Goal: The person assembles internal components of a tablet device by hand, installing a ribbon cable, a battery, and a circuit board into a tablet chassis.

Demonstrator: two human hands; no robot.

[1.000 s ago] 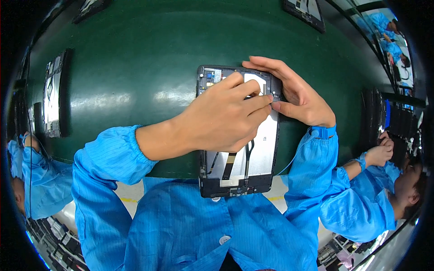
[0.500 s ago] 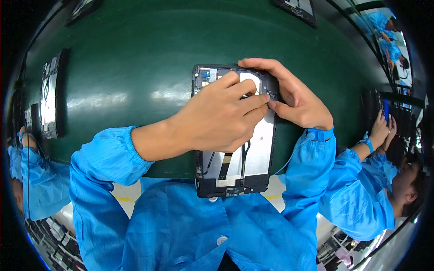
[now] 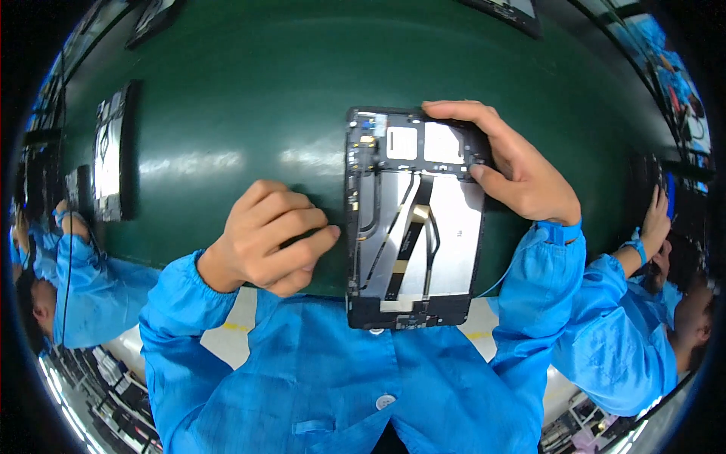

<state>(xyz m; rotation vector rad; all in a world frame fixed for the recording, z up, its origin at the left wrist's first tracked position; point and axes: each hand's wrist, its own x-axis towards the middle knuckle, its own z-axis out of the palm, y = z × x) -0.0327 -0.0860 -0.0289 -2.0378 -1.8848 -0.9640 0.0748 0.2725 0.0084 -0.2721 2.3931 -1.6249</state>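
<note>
An opened tablet [image 3: 450,227] lies upright in front of me, its inside facing up. Dark flat ribbon cables and thin black wires run over its silvery plate, and its lower end reaches past the near edge of the table. My right hand [image 3: 525,170] grips the upper right corner, fingers over the far edge and thumb pressed on the inner frame. Off the tablet's left side, my left hand [image 3: 276,242] hovers with its fingers curled together. Whatever sits between those fingertips, if anything, is hidden.
Another opened tablet [image 3: 110,155] lies at the left on the green table [image 3: 249,91]. More devices rest at the far edge, one a dark tablet [image 3: 510,11] toward the right. Co-workers in blue sleeves [image 3: 612,333] sit close on both sides.
My left hand has lifted off the tablet's upper part and moved left and nearer to me, uncovering the inside. My right hand keeps its hold on the corner.
</note>
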